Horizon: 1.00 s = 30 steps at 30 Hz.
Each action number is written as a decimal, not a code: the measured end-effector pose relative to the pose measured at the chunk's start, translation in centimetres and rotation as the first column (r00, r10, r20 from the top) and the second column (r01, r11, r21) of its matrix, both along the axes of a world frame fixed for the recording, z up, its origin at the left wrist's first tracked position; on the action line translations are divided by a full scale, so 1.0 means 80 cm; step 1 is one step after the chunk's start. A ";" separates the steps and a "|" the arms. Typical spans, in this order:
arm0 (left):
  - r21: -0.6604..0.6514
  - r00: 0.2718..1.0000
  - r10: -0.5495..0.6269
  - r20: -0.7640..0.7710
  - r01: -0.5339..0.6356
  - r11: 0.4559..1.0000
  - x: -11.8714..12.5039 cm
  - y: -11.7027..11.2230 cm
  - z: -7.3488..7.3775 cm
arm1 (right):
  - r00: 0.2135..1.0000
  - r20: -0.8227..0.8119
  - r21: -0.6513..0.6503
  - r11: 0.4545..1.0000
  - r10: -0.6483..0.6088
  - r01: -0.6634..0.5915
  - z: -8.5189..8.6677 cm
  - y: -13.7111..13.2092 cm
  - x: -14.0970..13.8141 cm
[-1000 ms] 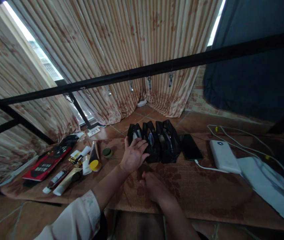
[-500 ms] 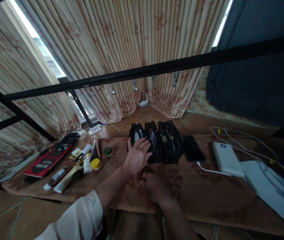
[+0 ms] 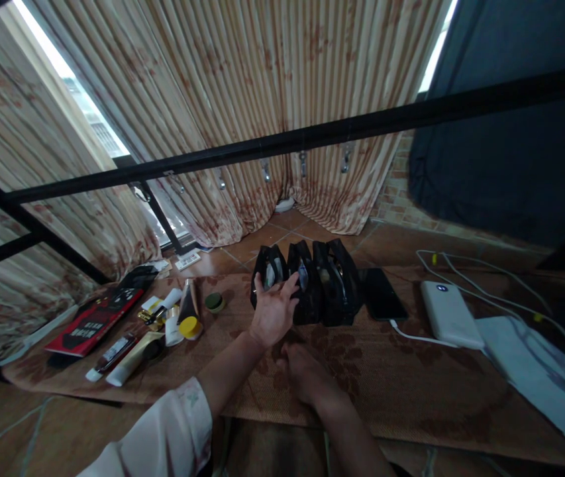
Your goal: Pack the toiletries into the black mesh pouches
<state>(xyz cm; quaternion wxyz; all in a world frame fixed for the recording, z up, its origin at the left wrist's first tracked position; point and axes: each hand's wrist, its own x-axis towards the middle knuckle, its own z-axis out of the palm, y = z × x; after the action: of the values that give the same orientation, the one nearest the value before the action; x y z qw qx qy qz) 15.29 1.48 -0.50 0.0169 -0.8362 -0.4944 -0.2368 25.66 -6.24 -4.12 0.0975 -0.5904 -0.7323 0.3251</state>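
Three glossy black soft-sided pouches (image 3: 329,285) stood upright in a tight row at the far middle of a brown woven mat (image 3: 401,377) with a faded leaf pattern. Their tops gaped, and something pale showed inside.

The left hand (image 3: 272,313) was raised at the near face of the leftmost pouch (image 3: 265,268), palm turned up and its fingers (image 3: 289,286) spread wide. The fingertips seemed to touch the pouch's shiny side, with the thumb at its left edge, though the dim view left it unclear whether they pressed or only brushed it. Nothing was enclosed in that hand.

The right hand (image 3: 306,376) lay nearer, back upward, low over the mat and just short of the pouches. Its fingers were in shadow, so I could not tell how far they curled or whether they held anything.

Just right of the pouches lay a flat black phone (image 3: 382,296), then a rounded white power bank (image 3: 448,315) with a thin white cable (image 3: 411,334). To the left sat a small round green tin (image 3: 213,302), a yellow-capped jar (image 3: 191,326), several plastic tubes (image 3: 133,358) and a red-and-black book (image 3: 88,326). A pleated striped curtain (image 3: 242,99) hung behind.
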 end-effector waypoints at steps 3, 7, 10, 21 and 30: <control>0.014 1.000 0.014 0.004 -0.014 1.000 0.001 0.001 -0.004 | 1.000 0.003 -0.014 1.000 -0.006 0.006 0.003 0.000 0.000; 0.017 0.999 0.002 0.036 -0.002 1.000 0.003 0.000 -0.008 | 1.000 0.004 -0.024 1.000 -0.011 0.011 0.006 0.000 0.000; 0.046 0.999 -0.009 0.050 0.007 0.999 0.005 -0.002 -0.009 | 1.000 0.000 -0.030 0.999 -0.014 0.014 0.009 0.000 -0.001; 0.080 0.999 -0.024 0.038 0.021 0.997 0.002 -0.004 -0.014 | 1.000 -0.016 -0.034 0.999 0.007 -0.008 0.012 0.000 -0.002; 0.161 0.999 0.045 0.022 -0.048 0.986 -0.022 -0.015 0.006 | 1.000 -0.008 -0.030 0.999 0.021 -0.021 0.013 0.001 -0.004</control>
<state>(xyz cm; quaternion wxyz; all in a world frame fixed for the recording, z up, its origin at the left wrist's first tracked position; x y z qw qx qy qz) 13.54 0.25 -0.02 0.0856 -0.8181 -0.4933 -0.2831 25.36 -6.18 -3.11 0.0880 -0.5827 -0.7332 0.3394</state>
